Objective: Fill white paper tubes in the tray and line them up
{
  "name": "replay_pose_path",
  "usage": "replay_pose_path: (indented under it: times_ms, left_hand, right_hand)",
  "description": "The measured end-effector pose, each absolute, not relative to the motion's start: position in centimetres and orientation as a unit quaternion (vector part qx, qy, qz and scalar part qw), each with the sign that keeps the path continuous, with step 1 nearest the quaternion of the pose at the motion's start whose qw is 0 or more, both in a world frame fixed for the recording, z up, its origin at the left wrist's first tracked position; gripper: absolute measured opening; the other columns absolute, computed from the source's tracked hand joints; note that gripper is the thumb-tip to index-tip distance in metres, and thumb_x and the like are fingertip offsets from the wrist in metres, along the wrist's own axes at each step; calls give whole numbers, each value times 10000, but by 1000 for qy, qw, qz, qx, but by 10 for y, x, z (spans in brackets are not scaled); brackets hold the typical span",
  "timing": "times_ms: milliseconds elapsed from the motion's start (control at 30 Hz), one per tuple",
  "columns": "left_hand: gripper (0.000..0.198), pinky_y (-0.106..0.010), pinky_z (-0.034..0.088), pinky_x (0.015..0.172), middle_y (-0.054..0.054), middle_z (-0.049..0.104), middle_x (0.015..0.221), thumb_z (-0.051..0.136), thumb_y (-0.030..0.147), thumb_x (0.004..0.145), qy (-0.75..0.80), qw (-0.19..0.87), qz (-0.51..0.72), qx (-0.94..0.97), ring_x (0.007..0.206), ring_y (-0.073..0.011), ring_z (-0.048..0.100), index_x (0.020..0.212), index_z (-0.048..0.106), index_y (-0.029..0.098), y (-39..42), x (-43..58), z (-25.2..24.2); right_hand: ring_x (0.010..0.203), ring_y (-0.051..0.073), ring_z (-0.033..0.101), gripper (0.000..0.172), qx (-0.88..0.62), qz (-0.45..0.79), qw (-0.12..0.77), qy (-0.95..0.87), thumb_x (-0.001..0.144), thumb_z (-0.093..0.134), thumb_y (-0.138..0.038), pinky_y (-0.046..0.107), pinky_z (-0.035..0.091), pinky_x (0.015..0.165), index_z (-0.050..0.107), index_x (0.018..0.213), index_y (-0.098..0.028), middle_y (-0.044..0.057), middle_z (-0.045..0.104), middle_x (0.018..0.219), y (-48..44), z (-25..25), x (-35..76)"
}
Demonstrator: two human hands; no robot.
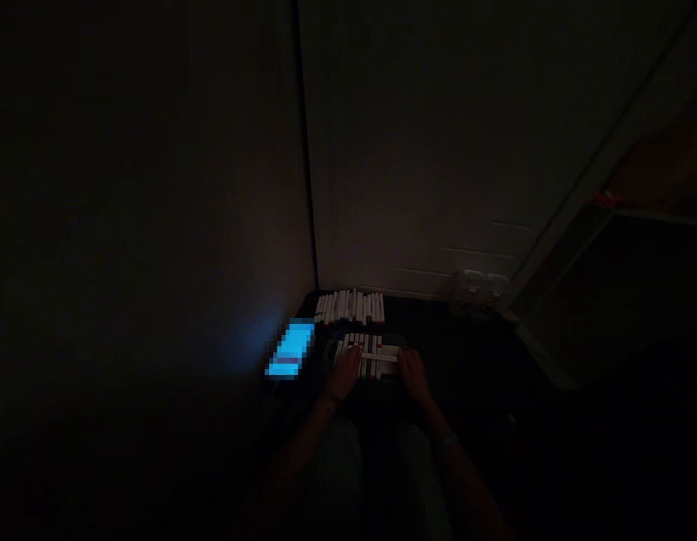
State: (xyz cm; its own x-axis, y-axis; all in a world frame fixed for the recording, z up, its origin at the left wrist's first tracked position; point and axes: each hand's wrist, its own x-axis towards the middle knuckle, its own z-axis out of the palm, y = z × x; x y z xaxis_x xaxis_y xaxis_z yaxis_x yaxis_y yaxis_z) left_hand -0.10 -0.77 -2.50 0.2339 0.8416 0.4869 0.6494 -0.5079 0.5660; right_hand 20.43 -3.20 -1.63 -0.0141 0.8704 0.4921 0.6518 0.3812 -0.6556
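Note:
A white marker pen (380,358) lies crosswise between my two hands, level over a case of markers. My left hand (345,373) is closed on its left end, and my right hand (413,373) pinches the right end. Beneath it, several white markers (373,367) stand side by side in a dark, shallow case (329,350), some with red or green ends. A pale flat area shows in the right part of the case, partly behind my right hand. Dim light hides the finer finger detail.
Behind the case, a row of several white markers (351,307) lies on the dark table (461,353). At the left glows a blurred blue screen (290,349). Clear containers (481,291) stand at the back right, against the wall (416,188).

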Motion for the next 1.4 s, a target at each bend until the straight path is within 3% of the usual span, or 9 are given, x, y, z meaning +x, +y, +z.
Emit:
replay_pose_path:
  times_ms: [300, 1400]
  left_hand:
    - [277, -349, 421, 883, -73, 572, 1026, 287, 252, 883, 481, 132, 394, 772, 976, -165, 526, 1023, 512, 173, -11, 0, -22]
    - [265, -344, 423, 875, -64, 566, 1013, 299, 268, 882, 467, 146, 383, 784, 962, -160, 523, 1022, 506, 177, -14, -4, -18]
  right_hand:
    - [769, 164, 460, 371, -550, 132, 454, -688, 885, 288, -388, 292, 367, 729, 568, 744, -190, 45, 559, 749, -33, -18, 206]
    - [798, 168, 467, 382, -551, 135, 456, -686, 882, 285, -405, 301, 363, 757, 590, 782, -197, 44, 581, 785, -39, -12, 202]
